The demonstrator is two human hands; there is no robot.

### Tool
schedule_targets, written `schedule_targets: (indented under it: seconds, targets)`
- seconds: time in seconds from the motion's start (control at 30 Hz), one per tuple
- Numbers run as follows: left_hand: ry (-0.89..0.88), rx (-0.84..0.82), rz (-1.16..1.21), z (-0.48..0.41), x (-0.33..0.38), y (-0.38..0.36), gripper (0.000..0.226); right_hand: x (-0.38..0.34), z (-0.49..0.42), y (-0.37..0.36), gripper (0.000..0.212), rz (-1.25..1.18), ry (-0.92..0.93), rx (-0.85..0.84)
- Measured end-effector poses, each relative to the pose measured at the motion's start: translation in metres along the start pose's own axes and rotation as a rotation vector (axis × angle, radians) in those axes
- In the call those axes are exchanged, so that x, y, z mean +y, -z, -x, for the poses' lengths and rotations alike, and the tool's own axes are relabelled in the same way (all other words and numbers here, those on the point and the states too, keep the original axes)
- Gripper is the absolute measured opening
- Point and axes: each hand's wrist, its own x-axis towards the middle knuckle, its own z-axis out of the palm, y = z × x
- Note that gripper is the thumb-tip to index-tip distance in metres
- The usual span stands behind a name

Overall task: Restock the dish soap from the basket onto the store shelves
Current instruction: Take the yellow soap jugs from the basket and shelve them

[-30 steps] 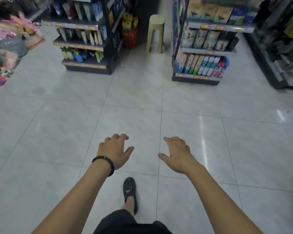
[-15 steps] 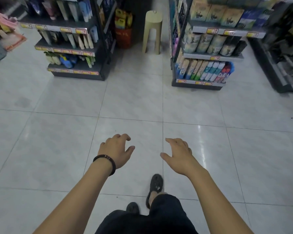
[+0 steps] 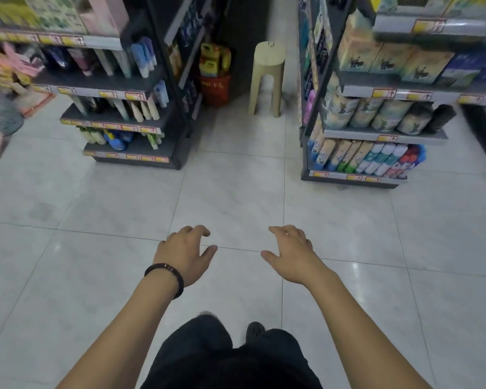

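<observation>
A red basket [image 3: 215, 90] stands on the floor at the far end of the aisle, with yellow dish soap bottles [image 3: 214, 60] sticking out of it. Both of my hands are held out in front of me over the tiled floor, far from the basket. My left hand [image 3: 185, 252], with a dark bracelet on the wrist, has loosely curled fingers and holds nothing. My right hand [image 3: 289, 254] is equally relaxed and empty.
A dark shelf unit [image 3: 129, 119] with tubes and bottles stands on the left of the aisle. Another shelf unit [image 3: 376, 136] with tissue packs and boxes stands on the right. A beige plastic stool [image 3: 267, 80] is beside the basket. Pink goods hang at the far left [image 3: 0, 80].
I have walked forward: the shelves, the basket and the stool are nearer and larger. My hands keep the same pose, empty and held out.
</observation>
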Motion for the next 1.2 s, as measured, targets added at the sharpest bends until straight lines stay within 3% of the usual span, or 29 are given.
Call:
schedule_targets:
  seconds: [0.37, 0.5, 0.8, 1.2]
  targets:
    - [0.012, -0.017, 0.043, -0.257, -0.034, 0.098, 0.041, -0.082, -0.244, 0.119, 0.073, 0.138, 0.004, -0.063]
    - [-0.034, -0.022, 0.008, -0.354, -0.034, 0.152, 0.042, -0.115, -0.313, 0.176, 0.074, 0.132, -0.01, 0.004]
    - [-0.095, -0.023, -0.019, -0.556, 0.001, 0.229, 0.04, -0.137, -0.492, 0.281, 0.081, 0.09, -0.04, 0.087]
    - [-0.054, 0.034, -0.027, -0.817, 0.079, 0.358, 0.038, -0.15, -0.752, 0.456, 0.075, 0.103, 0.026, 0.044]
